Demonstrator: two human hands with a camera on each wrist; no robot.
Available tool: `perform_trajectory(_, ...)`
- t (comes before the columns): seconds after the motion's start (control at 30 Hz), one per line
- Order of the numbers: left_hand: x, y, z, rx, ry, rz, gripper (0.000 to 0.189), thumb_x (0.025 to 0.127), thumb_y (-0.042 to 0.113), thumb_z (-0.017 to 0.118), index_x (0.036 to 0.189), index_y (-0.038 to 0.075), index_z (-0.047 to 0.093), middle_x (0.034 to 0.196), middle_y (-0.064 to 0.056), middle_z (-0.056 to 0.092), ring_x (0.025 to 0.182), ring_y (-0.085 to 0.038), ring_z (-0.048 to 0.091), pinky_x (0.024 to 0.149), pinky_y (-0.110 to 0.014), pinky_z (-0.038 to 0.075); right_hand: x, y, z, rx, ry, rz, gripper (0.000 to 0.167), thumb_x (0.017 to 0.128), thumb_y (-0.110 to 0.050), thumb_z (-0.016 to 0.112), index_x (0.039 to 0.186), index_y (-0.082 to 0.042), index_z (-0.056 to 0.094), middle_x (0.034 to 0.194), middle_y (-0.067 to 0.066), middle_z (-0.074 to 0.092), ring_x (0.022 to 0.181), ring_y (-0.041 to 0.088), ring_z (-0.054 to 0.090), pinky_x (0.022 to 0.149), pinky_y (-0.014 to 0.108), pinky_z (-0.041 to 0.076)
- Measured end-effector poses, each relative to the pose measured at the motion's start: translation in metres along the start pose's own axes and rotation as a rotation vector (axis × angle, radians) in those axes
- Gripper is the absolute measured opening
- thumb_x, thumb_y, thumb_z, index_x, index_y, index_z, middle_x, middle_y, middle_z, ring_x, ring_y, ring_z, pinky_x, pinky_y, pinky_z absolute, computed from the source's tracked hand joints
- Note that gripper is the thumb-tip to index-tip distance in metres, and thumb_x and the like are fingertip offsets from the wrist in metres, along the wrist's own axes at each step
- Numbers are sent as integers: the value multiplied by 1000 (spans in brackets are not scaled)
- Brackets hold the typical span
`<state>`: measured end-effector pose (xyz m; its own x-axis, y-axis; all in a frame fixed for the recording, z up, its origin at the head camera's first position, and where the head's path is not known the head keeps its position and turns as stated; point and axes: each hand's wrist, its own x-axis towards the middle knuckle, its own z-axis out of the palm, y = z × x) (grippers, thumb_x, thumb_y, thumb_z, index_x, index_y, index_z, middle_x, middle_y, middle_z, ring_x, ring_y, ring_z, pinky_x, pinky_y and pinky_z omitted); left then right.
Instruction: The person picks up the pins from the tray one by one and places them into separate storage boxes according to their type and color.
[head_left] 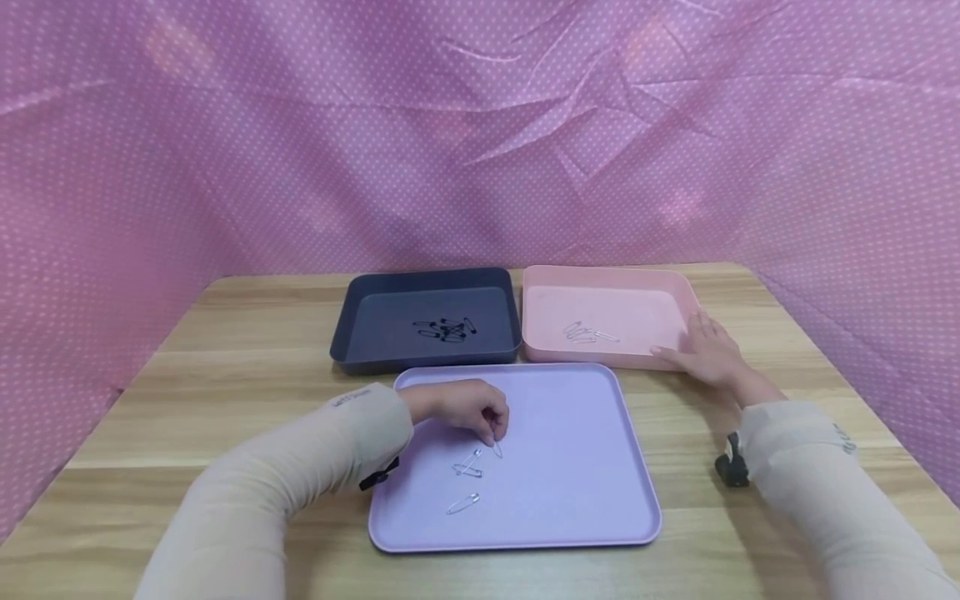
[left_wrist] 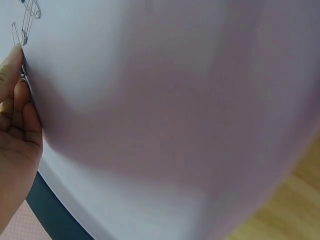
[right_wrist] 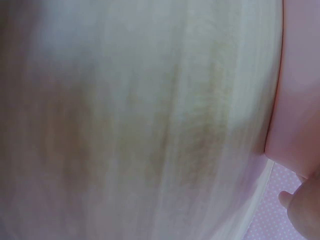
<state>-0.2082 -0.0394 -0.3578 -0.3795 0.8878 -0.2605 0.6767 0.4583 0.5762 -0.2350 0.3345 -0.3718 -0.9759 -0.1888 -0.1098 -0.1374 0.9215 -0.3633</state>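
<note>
Over the lavender tray [head_left: 562, 492], my left hand [head_left: 468, 408] pinches a silver safety pin [head_left: 497, 450] between thumb and fingertips. Near it on the same tray lie a few silver safety pins [head_left: 463, 504], some crossing each other; the left wrist view shows some pins [left_wrist: 31, 10] just beyond the fingertips. My right hand [head_left: 708, 350] rests at the near right corner of the pink tray [head_left: 615, 298], fingers extended along its side and thumb at the front rim. In the right wrist view only part of that hand [right_wrist: 306, 210] shows.
Left of the pink tray stands a dark grey tray [head_left: 382, 312] holding several black safety pins [head_left: 452, 332]. Several silver safety pins [head_left: 581, 333] lie inside the pink tray. All three trays sit close together on a wooden table [head_left: 247, 358], with a pink dotted cloth [head_left: 420, 150] hanging behind.
</note>
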Motion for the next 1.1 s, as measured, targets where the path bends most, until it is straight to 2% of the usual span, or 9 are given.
perform_trajectory(0.17, 1, 1, 0, -24, -3, -26, 7, 72, 8, 66, 71, 10, 60, 69, 9, 48, 66, -2, 44, 65, -16, 38, -1, 0, 0, 4, 1, 2, 100, 82, -57, 39, 126, 19, -8, 132, 35, -13, 121, 47, -8, 96, 53, -3)
perform_trajectory(0.3, 1, 0, -1, -72, 30, -46, 8, 75, 6, 64, 71, 10, 58, 67, 8, 52, 65, -3, 46, 64, -18, 39, -2, -3, 0, 5, 12, -5, 99, 82, -57, 39, 126, 19, -8, 132, 35, -12, 122, 45, -8, 96, 52, -4)
perform_trajectory(0.47, 7, 1, -11, -67, 128, -37, 9, 77, 7, 63, 71, 12, 57, 68, 8, 54, 64, -4, 47, 62, -19, 40, -4, -5, 1, 8, 36, -7, 98, 82, -56, 39, 127, 18, -7, 132, 35, -10, 122, 45, -7, 96, 52, -3)
perform_trajectory(0.53, 11, 4, -18, -55, 169, -53, 9, 78, 9, 62, 71, 13, 57, 68, 8, 54, 64, -5, 47, 61, -19, 40, -5, -4, 2, 12, 47, -8, 98, 83, -56, 39, 127, 19, -7, 132, 35, -10, 122, 45, -7, 96, 52, -3)
perform_trajectory(0.7, 27, 11, -37, -77, 235, -93, 8, 80, 10, 60, 74, 13, 56, 71, 5, 55, 67, -7, 49, 63, -20, 42, -6, -3, 2, 15, 73, -10, 96, 84, -54, 39, 127, 19, -5, 132, 36, -8, 122, 47, -5, 96, 53, -2)
perform_trajectory(0.83, 41, 17, -49, -98, 287, -125, 4, 81, 12, 59, 78, 11, 57, 74, 4, 56, 69, -9, 50, 64, -20, 42, -5, -2, 1, 11, 58, -1, 95, 84, -54, 36, 127, 19, -6, 132, 35, -9, 122, 46, -7, 96, 53, -3)
perform_trajectory(0.97, 55, 18, -55, -133, 321, -170, 4, 82, 14, 58, 82, 10, 58, 76, 3, 56, 68, -10, 49, 61, -20, 41, -5, -4, 1, 6, 17, 14, 94, 85, -55, 33, 127, 18, -9, 132, 34, -13, 122, 45, -9, 95, 54, -4)
perform_trajectory(1.1, 71, 18, -59, -168, 367, -183, 4, 83, 12, 58, 83, 8, 59, 78, 2, 58, 69, -10, 49, 61, -20, 42, -6, -5, 1, 1, 12, 23, 94, 85, -55, 33, 127, 18, -7, 132, 35, -12, 121, 47, -7, 95, 55, -3)
